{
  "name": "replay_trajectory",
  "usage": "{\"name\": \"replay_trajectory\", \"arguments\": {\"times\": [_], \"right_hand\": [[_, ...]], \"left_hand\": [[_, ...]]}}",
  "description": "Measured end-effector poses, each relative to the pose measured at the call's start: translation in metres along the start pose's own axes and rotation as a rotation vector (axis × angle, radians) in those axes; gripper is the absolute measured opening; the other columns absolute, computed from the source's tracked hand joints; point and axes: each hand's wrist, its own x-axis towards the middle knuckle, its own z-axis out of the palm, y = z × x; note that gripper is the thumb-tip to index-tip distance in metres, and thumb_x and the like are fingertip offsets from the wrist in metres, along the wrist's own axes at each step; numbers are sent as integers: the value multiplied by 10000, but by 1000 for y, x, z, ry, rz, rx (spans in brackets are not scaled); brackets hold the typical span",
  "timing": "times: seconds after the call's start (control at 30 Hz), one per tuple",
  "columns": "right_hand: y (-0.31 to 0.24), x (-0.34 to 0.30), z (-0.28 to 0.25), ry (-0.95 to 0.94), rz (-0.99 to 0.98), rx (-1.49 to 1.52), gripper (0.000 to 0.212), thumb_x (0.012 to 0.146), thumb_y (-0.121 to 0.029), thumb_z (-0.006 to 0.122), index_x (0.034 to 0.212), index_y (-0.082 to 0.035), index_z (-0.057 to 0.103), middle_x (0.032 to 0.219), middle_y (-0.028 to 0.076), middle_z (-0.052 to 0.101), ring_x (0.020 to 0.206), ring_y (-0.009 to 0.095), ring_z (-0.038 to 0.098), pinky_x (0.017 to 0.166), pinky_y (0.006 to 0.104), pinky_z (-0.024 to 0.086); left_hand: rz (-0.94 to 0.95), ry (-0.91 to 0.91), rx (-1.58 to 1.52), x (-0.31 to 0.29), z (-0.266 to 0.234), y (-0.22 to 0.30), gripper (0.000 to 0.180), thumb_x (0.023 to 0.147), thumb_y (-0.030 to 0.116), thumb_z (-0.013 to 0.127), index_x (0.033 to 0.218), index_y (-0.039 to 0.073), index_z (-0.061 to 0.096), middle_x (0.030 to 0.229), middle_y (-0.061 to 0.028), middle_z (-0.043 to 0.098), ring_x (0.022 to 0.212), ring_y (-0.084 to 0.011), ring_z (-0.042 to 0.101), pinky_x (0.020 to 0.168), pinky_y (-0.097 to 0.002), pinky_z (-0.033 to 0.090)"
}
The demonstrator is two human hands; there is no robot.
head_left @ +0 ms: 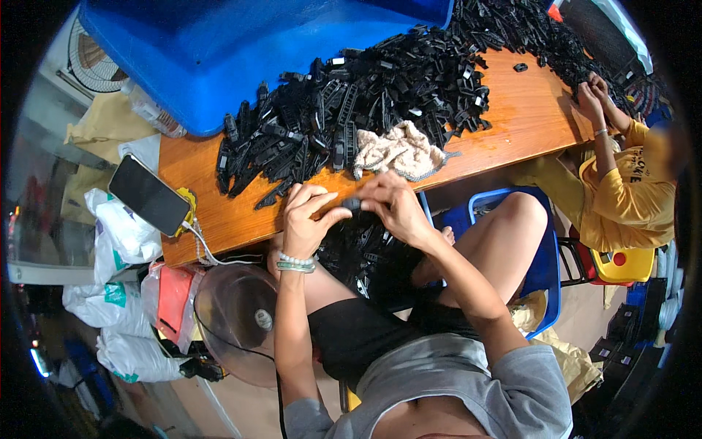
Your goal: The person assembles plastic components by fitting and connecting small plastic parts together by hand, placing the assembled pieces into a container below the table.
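At the table's front edge, both my hands meet on a small black plastic part point(352, 204). My left hand point(306, 218), with bead bracelets at its wrist, is closed, its thumb and fingertips at the part's left side. From the right, my right hand point(397, 211) pinches the same part; its fingers are slightly blurred. Just beyond them a crumpled beige cloth point(401, 149) lies against a big heap of black plastic parts point(365, 95) on the wooden table point(504, 150). More black parts point(358, 256) sit below my hands, between my legs.
A large blue bin point(241, 51) stands at the back left. A phone point(150, 194) with a white cable rests at the table's left end. Another blue bin point(550, 271) is beside my right leg. At the right, a person in a yellow shirt point(621, 190) handles parts at the table.
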Motion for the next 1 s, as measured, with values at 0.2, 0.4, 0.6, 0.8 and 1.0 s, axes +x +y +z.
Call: {"name": "replay_trajectory", "arguments": {"times": [0.2, 0.4, 0.6, 0.8, 1.0], "right_hand": [[17, 30, -47, 74, -102, -14, 179, 789, 97, 598, 937, 18, 661, 977, 141, 641, 933, 274, 618, 820, 370, 487], [36, 79, -50, 454, -72, -594, 162, 848, -56, 612, 997, -28, 669, 870, 139, 607, 784, 301, 588, 691, 362, 477], [54, 76, -64, 530, 111, -334, 184, 781, 28, 599, 941, -28, 671, 884, 138, 612, 832, 322, 592, 724, 408, 477], [57, 88, -78, 463, 26, -482, 166, 773, -4, 624, 913, -61, 693, 851, 89, 592, 879, 280, 560, 747, 382, 421], [56, 100, -72, 249, -6, -895, 251, 777, -115, 613, 1001, -155, 718, 878, 72, 602, 902, 250, 562, 779, 386, 366]], "left_hand": [[-220, 160, -87, 16, 14, 2, 204, 754, 66, 761, 924, -18, 685, 836, -92, 633, 608, -178, 596, 554, -288, 479], [-214, 247, 292, 49, 44, 19, 232, 798, 162, 732, 963, 16, 660, 795, -88, 609, 613, -252, 597, 565, -357, 472], [-320, 142, 324, 51, 50, 16, 224, 813, 189, 689, 976, 55, 613, 920, -124, 589, 778, -345, 624, 645, -438, 495], [-277, 230, 134, 37, 40, 9, 188, 766, 40, 717, 925, 8, 623, 779, -86, 531, 636, -229, 524, 573, -343, 434], [-211, 286, 47, 16, 29, 15, 161, 792, -37, 688, 943, -13, 637, 773, -32, 517, 531, -76, 419, 473, -231, 361]]}}
